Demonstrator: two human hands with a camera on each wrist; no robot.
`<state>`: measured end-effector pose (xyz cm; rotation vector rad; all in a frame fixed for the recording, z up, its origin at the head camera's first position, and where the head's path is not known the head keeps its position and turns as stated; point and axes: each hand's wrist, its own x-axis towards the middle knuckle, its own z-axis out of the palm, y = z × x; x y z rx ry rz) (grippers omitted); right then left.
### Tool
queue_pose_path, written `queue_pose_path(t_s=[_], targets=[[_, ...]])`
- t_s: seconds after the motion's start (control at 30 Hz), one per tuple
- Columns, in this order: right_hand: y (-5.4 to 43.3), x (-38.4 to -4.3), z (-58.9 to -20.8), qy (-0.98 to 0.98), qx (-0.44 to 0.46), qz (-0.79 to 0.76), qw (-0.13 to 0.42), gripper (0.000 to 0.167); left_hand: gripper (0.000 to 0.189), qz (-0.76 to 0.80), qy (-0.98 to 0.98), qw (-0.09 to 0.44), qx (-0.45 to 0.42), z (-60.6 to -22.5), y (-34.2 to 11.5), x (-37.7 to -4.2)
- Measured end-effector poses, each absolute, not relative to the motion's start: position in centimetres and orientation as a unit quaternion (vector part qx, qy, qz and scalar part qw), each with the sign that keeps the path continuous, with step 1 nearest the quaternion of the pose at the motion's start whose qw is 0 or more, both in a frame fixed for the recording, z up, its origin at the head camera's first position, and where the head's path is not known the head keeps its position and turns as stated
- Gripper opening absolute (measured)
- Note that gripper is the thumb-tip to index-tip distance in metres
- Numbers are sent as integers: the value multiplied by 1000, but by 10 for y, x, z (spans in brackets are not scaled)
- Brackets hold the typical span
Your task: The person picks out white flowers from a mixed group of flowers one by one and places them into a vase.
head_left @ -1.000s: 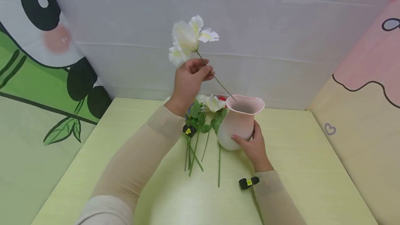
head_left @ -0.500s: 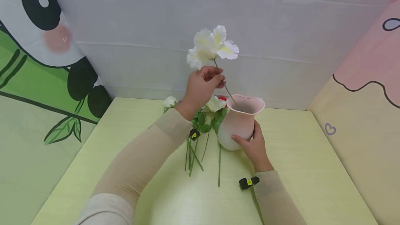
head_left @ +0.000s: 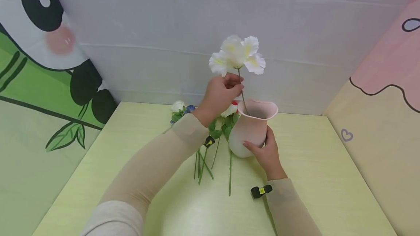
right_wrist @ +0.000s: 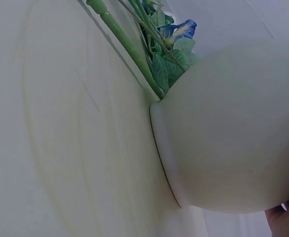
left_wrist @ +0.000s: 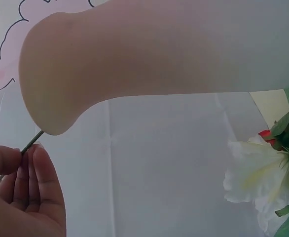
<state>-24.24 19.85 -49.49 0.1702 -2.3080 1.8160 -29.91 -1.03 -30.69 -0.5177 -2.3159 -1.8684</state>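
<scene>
Left hand [head_left: 221, 92] in pinch on stem [head_left: 244, 100] of white flower [head_left: 237, 52], right hand [head_left: 269, 157] around pink vase [head_left: 248, 132]

Vase [head_left: 247, 136] pink at rim, fading to white below; held flower [head_left: 233, 52] white, yellow-streaked; loose stems [head_left: 230, 174] green; tabletop [head_left: 315, 163] pale yellow.

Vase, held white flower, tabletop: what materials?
Vase: probably ceramic; smooth, low-gloss, pink fading to white, though plastic could look alike.
Held white flower: likely artificial, thin matte fabric petals with crinkled edges.
Tabletop: perhaps wood-look laminate; faint grain streaks, soft sheen.
</scene>
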Motion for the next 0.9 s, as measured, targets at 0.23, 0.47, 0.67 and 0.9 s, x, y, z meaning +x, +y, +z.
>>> queue_pose_path(t_s=[0.23, 0.47, 0.67, 0.9], targets=[[199, -242, -495, -778, 60, 617, 102, 98, 14, -550, -807, 77, -201, -309, 4, -296], [198, -242, -495, -777, 65, 618, 102, 98, 16, -472, -855, 63, -206, -303, 18, -287], [199, -243, -494, -785, 57, 610, 94, 100, 25, -317, -920, 73, -216, -298, 30, -278], [201, -244, -497, -788, 60, 605, 97, 99, 20, -286, -921, 73, -253, -301, 43, -272]])
